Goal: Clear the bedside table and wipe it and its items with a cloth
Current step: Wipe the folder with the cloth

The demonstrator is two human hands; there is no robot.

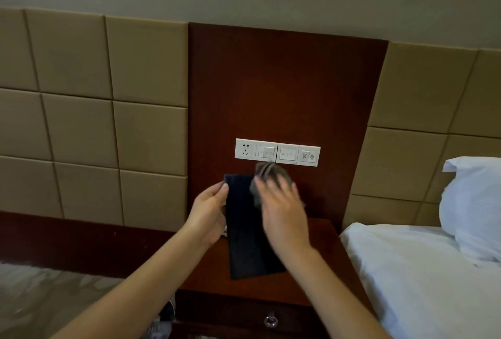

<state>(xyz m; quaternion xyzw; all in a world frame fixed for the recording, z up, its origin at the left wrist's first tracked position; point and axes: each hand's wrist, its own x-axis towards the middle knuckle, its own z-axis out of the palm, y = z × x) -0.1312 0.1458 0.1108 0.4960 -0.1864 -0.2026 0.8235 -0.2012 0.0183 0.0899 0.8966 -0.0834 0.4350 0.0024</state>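
A flat dark navy folder is held upright above the dark wooden bedside table. My left hand grips its left edge, thumb on the front near the top corner. My right hand presses a grey cloth against the folder's upper right part; the cloth bunches out above my fingers, blurred by motion. How my right fingers lie on the cloth is not plain. The table top around the folder looks bare, and the folder and my arms hide part of it.
A white strip of sockets and switches sits on the wooden wall panel just above the cloth. A bed with white sheets and a pillow lies at the right. The table's drawer knob shows below. Padded beige wall panels fill the left.
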